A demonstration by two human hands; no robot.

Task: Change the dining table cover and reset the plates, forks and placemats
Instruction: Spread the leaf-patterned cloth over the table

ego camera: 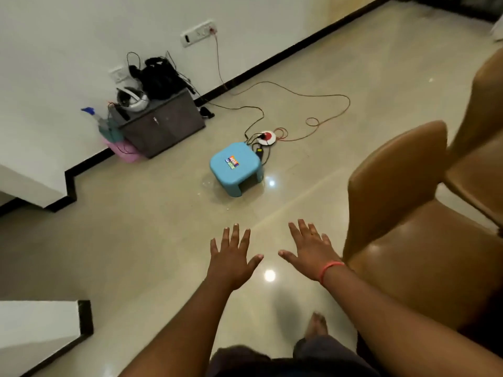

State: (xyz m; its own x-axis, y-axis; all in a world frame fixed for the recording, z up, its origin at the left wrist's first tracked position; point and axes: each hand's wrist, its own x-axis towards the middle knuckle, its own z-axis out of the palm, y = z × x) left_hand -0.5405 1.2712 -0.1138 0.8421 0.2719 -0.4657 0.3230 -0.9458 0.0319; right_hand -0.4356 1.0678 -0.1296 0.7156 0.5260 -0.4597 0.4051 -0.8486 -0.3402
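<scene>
Both hands, left hand (231, 257) and right hand (309, 250), hover spread flat and empty over glossy beige floor tiles (136, 227) at lower centre. Brown chairs (408, 213) fill the right; a blue stool (236, 167) stands mid-frame. No table cover shows.

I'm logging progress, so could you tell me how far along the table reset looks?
Nothing looks done: no table, cover, plates or forks are in view. Nothing is in hand; the left hand and right hand are spread, empty, over the floor beside a brown chair. The whole job appears left.
</scene>
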